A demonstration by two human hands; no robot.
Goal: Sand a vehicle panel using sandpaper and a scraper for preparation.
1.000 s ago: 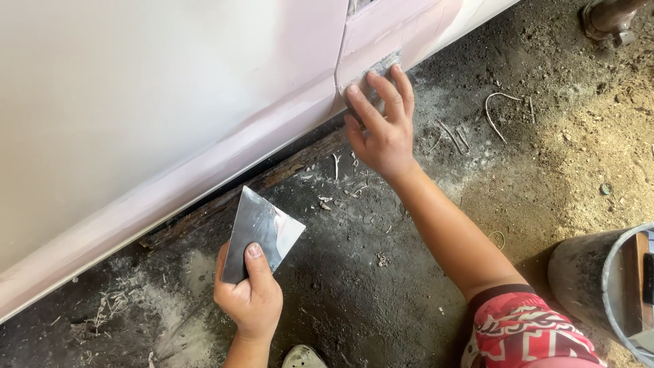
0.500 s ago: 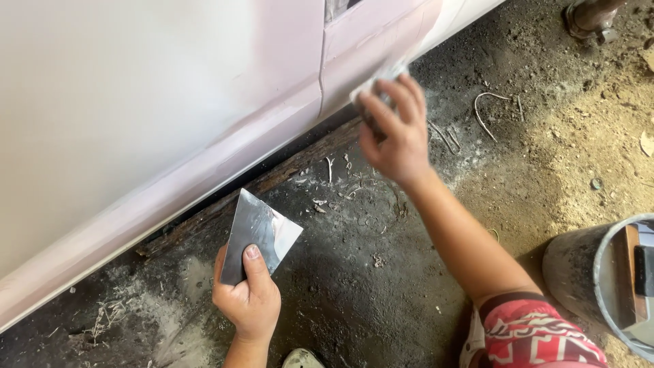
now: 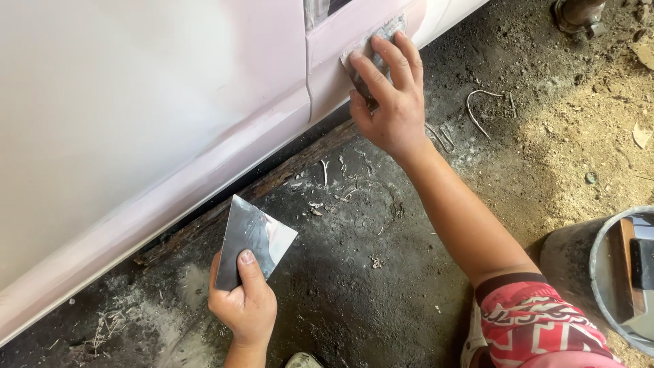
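Note:
A pale pink-white car body panel (image 3: 136, 116) fills the upper left, with a door seam running down it. My right hand (image 3: 388, 102) presses a small grey sanding pad (image 3: 371, 41) flat against the panel's lower strip, just right of the seam. My left hand (image 3: 244, 303) is lower down, near the dirt floor, gripping a thin shiny metal spreader blade (image 3: 253, 238) by its lower edge, thumb on its face. The blade points up toward the panel's bottom edge without touching it.
A dark wooden beam (image 3: 259, 187) lies on the ground under the panel. Bent wire pieces (image 3: 477, 102) lie on the dusty floor at right. A grey bucket (image 3: 599, 272) holding a wooden-handled tool stands at the lower right. My knee in red patterned cloth (image 3: 538, 327) is beside it.
My right hand has slid the pad up and along the panel's lower strip, and the view has shifted slightly. My left hand keeps hold of the blade in about the same place.

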